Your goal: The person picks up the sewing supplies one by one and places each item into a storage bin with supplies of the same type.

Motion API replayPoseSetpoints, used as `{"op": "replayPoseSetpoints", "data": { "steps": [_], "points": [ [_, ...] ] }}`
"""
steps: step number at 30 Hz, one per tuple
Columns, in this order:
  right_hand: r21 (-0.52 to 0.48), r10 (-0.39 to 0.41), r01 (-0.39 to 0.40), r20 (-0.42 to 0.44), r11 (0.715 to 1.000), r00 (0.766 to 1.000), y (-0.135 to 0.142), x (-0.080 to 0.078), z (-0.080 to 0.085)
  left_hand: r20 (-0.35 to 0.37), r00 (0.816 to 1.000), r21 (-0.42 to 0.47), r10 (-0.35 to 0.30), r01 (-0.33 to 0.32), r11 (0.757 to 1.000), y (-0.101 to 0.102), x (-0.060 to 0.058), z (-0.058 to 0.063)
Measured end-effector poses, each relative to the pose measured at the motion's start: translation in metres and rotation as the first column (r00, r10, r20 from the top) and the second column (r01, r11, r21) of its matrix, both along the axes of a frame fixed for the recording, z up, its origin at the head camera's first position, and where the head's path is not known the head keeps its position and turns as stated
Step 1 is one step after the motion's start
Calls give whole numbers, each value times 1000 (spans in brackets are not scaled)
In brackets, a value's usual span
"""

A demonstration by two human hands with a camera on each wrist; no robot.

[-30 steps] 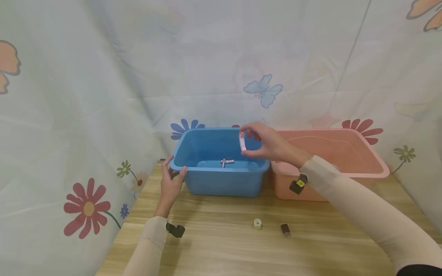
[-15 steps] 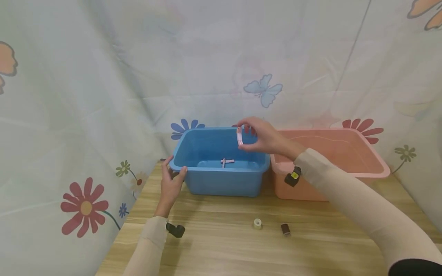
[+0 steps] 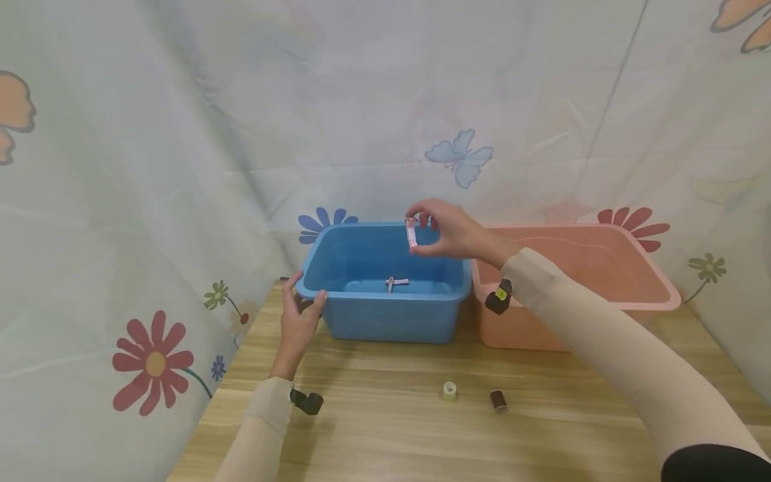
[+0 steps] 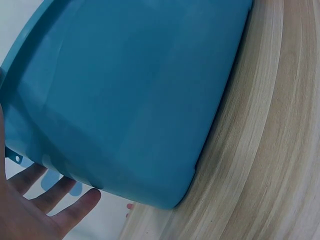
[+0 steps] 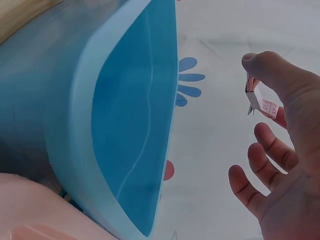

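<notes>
My right hand (image 3: 452,231) pinches a folded measuring tape (image 3: 411,233) between thumb and forefinger, raised over the right part of the blue tub (image 3: 391,318). In the right wrist view, the measuring tape (image 5: 268,106) shows pink print with numbers, and the other fingers (image 5: 247,185) stand apart from it. My left hand (image 3: 298,328) holds the tub's left front corner, thumb at the front rim. The left wrist view shows its fingers (image 4: 75,212) against the tub's outer wall. Inside the tub lie small white-and-red strips (image 3: 395,282), crossed over each other.
A pink tub (image 3: 524,328) stands right of the blue one. A white thread spool (image 3: 449,391) and a dark brown thread spool (image 3: 498,401) are on the wooden table (image 3: 373,415) in front. A printed curtain (image 3: 373,120) hangs behind.
The right hand has moved a little up and to the left with the measuring tape, further over the blue tub. The left hand and the tubs have stayed in place.
</notes>
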State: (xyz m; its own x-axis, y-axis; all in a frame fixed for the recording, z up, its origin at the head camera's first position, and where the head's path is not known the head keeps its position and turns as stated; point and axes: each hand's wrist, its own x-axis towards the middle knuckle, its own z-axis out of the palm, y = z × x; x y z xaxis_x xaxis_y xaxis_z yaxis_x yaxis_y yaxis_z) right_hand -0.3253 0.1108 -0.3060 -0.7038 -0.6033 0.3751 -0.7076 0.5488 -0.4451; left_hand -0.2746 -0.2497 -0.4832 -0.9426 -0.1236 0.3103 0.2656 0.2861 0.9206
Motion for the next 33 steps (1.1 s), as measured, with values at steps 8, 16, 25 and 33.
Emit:
{"op": "replayPoseSetpoints", "data": {
  "steps": [8, 16, 25, 33],
  "points": [
    [27, -37, 36, 40, 999, 999, -4, -10, -1, -1, 1000, -5, -11, 11, 1000, 0, 0, 0],
    [40, -36, 34, 45, 999, 998, -10, -15, 0, 0, 1000, -11, -1, 1, 1000, 1, 1, 1],
    [20, -30, 29, 53, 999, 998, -16, -22, -2, 9, 1000, 2, -11, 11, 1000, 0, 0, 1],
    [17, -43, 42, 62, 999, 997, -21, -31, -6, 4, 1000, -7, -1, 1, 1000, 0, 0, 2]
  ]
}}
